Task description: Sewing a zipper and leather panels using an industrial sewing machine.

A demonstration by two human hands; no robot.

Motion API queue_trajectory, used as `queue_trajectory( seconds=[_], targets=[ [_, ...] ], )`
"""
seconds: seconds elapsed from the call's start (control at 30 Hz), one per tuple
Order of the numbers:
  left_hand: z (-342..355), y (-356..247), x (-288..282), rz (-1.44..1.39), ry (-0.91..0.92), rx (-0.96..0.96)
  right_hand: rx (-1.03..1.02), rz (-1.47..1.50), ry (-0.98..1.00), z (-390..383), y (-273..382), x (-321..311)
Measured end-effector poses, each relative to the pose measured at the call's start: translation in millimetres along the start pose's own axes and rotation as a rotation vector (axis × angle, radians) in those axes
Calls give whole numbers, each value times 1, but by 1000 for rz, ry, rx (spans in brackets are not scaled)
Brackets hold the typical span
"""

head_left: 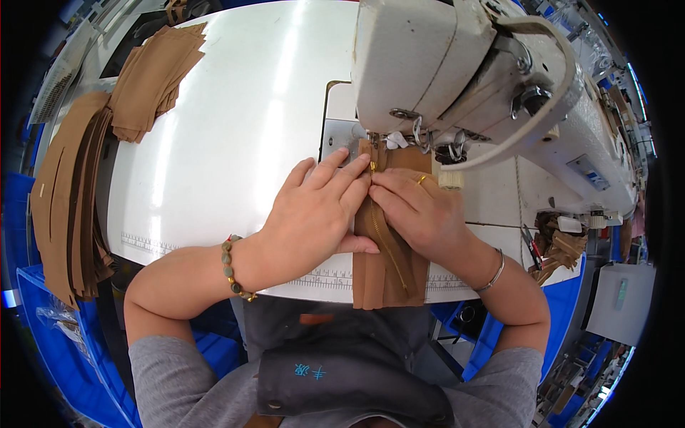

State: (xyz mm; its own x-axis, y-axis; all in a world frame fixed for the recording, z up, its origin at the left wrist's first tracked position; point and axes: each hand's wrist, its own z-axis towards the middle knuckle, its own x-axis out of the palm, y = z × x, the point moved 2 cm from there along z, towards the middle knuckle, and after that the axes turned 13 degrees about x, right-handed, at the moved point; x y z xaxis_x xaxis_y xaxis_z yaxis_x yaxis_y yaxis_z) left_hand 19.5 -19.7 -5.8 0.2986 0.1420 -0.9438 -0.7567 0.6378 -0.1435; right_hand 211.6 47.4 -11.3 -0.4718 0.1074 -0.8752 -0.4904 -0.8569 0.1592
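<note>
My left hand lies on a brown fabric strip under the sewing machine, fingers stretched toward the presser foot and thumb out to the side. Beside it, my right hand has its bent fingers pinched on a brass-toothed brown zipper just below the gold slider. The zipper's lower end runs down over the layered fabric, which reaches the table's front edge. Part of the fabric and zipper is hidden under my fingers.
Brown cut pieces and longer stacked panels lie on the left of the white table. Scissors and brown scraps are at the right. Blue bins flank the table below, with a grey box at far right.
</note>
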Motion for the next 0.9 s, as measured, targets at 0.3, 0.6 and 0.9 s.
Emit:
queue_trajectory(
  seconds=[0.3,0.6,0.9],
  targets=[
    [1,-2,-2,49,55,-16,98,119,26,2,-6,7],
    [1,-2,-3,69,53,-11,115,106,80,-3,-7,1],
    [-2,-4,-2,60,60,-5,142,45,189,-11,-6,-2]
  ],
)
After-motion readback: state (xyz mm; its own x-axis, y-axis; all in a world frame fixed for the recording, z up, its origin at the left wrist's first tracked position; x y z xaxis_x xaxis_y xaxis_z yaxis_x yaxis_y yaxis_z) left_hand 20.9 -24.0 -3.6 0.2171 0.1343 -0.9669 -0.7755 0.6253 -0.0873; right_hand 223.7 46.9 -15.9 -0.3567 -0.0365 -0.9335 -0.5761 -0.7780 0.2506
